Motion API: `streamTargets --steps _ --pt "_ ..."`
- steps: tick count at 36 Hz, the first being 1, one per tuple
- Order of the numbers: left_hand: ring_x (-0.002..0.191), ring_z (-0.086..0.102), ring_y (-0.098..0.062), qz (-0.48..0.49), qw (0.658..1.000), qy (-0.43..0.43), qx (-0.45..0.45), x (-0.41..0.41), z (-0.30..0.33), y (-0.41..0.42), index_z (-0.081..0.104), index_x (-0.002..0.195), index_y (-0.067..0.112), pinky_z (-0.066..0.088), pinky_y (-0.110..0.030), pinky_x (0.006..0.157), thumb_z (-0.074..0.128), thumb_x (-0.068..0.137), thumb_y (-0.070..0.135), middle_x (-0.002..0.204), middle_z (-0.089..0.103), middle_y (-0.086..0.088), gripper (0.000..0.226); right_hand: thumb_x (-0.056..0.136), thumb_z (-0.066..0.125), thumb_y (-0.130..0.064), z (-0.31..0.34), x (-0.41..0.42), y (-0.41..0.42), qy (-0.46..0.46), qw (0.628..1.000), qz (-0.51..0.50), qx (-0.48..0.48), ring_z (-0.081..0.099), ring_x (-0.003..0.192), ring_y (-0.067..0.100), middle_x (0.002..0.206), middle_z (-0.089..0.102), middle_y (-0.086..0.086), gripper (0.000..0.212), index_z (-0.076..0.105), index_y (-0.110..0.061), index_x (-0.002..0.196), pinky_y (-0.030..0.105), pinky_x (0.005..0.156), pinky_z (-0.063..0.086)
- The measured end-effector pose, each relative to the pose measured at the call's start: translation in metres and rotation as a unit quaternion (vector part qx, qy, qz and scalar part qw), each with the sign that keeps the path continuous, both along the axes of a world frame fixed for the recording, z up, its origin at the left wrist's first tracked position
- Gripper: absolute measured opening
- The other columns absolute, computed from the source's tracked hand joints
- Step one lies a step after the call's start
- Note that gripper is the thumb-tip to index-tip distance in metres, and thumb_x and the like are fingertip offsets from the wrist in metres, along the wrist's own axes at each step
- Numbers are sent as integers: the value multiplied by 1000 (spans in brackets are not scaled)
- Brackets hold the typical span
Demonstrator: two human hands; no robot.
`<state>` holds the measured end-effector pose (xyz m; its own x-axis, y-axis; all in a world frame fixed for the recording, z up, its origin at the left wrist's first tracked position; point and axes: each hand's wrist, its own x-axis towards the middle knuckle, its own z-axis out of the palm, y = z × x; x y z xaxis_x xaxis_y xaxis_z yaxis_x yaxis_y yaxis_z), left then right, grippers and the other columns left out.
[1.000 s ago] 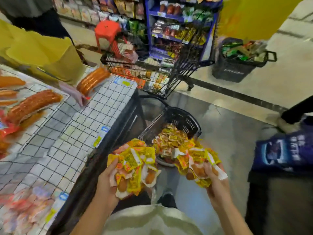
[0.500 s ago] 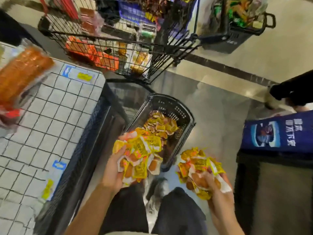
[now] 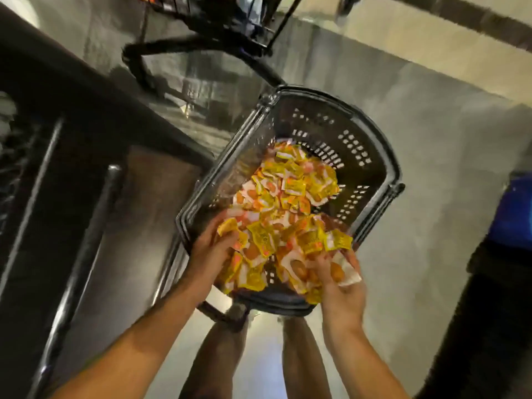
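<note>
A black plastic shopping basket (image 3: pixel 371 168) stands on the floor in front of me, holding a heap of small yellow and white snack packets (image 3: pixel 290 185). Both my hands are low over its near end. My left hand (image 3: pixel 210 251) holds a bunch of the packets (image 3: pixel 253 254) at the basket's left rim. My right hand (image 3: pixel 339 283) grips another bunch (image 3: pixel 311 246) at the near right. Each bunch touches or hangs just above the heap; which one I cannot tell.
A dark display counter with metal rails (image 3: pixel 80 174) runs along the left. A wire shopping trolley's base (image 3: pixel 201 44) is beyond the basket. A blue box (image 3: pixel 515 208) on a dark stand is at the right edge. My legs (image 3: pixel 253 355) are below.
I have bent down: the view dropped from the counter top to the basket. Both hands moved forward and down with their packets, from waist height into the basket's near end.
</note>
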<state>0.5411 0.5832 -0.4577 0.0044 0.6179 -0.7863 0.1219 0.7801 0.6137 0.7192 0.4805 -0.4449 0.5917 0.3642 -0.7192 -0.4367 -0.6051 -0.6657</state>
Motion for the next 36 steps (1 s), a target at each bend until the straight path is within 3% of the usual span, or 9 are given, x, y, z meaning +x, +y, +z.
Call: streamTargets --steps 4,7,13,17,20,24,29,33,36 --pt "112 65 -7 -22 999 30 20 9 -59 0 69 93 60 49 -33 101 58 95 4 108 73 20 57 95 59 8 -69 -8 11 -4 999 28 -17 69 78 -7 126 64 15 51 48 -4 144 9 67 53" --pt "104 64 6 -32 997 76 10 10 -100 3 63 96 67 48 -26 93 60 97 13 102 70 31 54 96 66 -4 -113 -12 15 -8 999 27 -18 66 84 -15 114 70 -7 51 51 -13 144 3 72 49" --pt "121 62 -22 -4 998 68 2 15 -155 21 61 129 34 44 -49 110 61 93 16 127 68 0 40 95 67 -6 -172 -13 33 24 999 -7 -37 67 116 16 125 70 2 58 49 -23 148 38 104 53" --pt "122 62 -22 18 1000 10 14 17 -173 28 59 126 37 47 -48 108 65 89 23 131 66 -2 41 95 70 -14 -196 -13 42 3 999 -39 -10 68 110 1 118 72 -11 58 47 -33 144 27 101 53" --pt "124 61 -20 -16 1000 -22 -8 15 -197 29 46 142 34 49 -50 105 55 101 22 136 63 1 44 96 69 -13 -219 -14 39 5 1000 -3 3 66 120 12 124 72 -5 46 57 -33 135 35 106 50" --pt "125 59 -23 -85 993 62 -46 12 -237 18 38 150 35 48 -50 106 47 105 19 139 59 -1 48 97 69 -19 -250 -23 26 48 996 42 -67 62 125 19 131 68 1 46 58 -21 141 42 113 45" --pt "129 55 -29 -122 972 187 -76 5 -267 6 43 147 23 44 -46 109 50 100 7 139 60 -7 51 98 66 -32 -265 -25 13 40 977 81 -191 61 121 24 129 67 2 44 57 -26 141 44 109 47" --pt "131 53 -24 -136 968 193 -81 4 -251 3 42 149 21 40 -38 113 57 98 8 140 59 -4 55 90 74 -25 -249 -24 13 66 977 112 -172 61 119 18 129 67 -4 57 54 -31 143 40 110 46" --pt "123 55 -17 -141 973 163 -77 3 -223 1 48 145 20 41 -31 108 63 97 15 128 61 4 50 90 74 -20 -230 -18 13 80 972 139 -170 62 116 15 124 69 -6 48 60 -31 134 36 107 46"
